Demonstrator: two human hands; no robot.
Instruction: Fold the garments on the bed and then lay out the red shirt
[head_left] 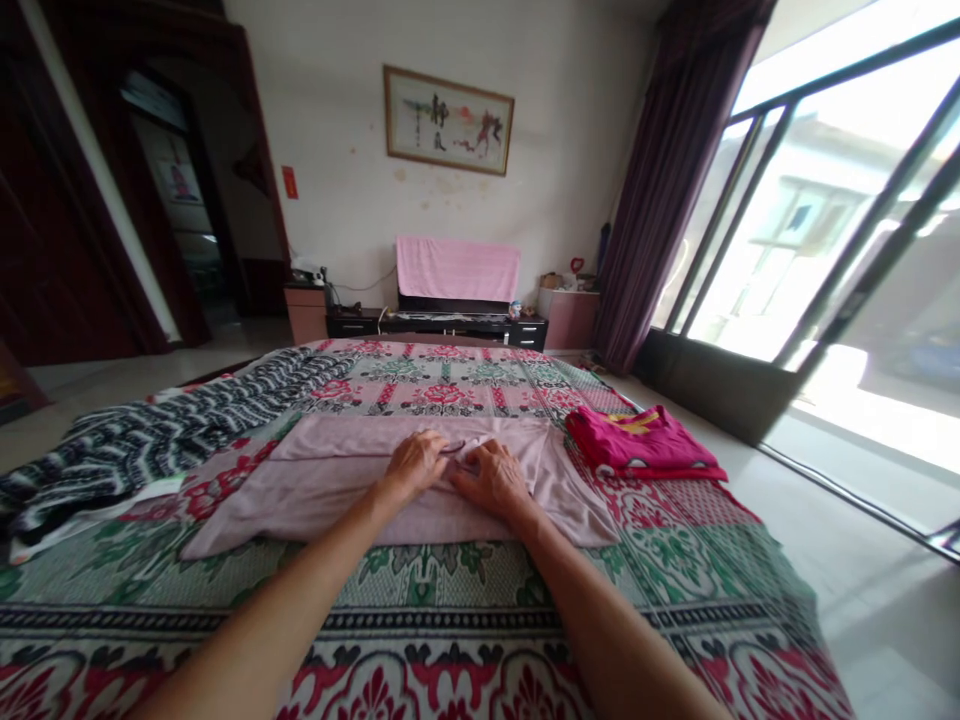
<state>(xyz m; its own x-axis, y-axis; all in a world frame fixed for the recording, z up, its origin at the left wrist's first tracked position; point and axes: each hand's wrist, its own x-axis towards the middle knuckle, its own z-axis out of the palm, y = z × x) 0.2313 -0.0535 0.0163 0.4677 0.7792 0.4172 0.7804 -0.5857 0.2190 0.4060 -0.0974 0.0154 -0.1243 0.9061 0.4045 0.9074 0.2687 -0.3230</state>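
A pale pink garment lies spread flat across the patterned bedspread. My left hand and my right hand rest side by side on its middle, fingers curled and pinching a small fold of the fabric near its collar. Both forearms reach forward over the bed's near edge.
A folded bright pink garment sits on the bed to the right. A black-and-white striped blanket lies heaped at the left. Beyond the bed stand a low TV cabinet with a pink cloth, a doorway at left, and large windows at right.
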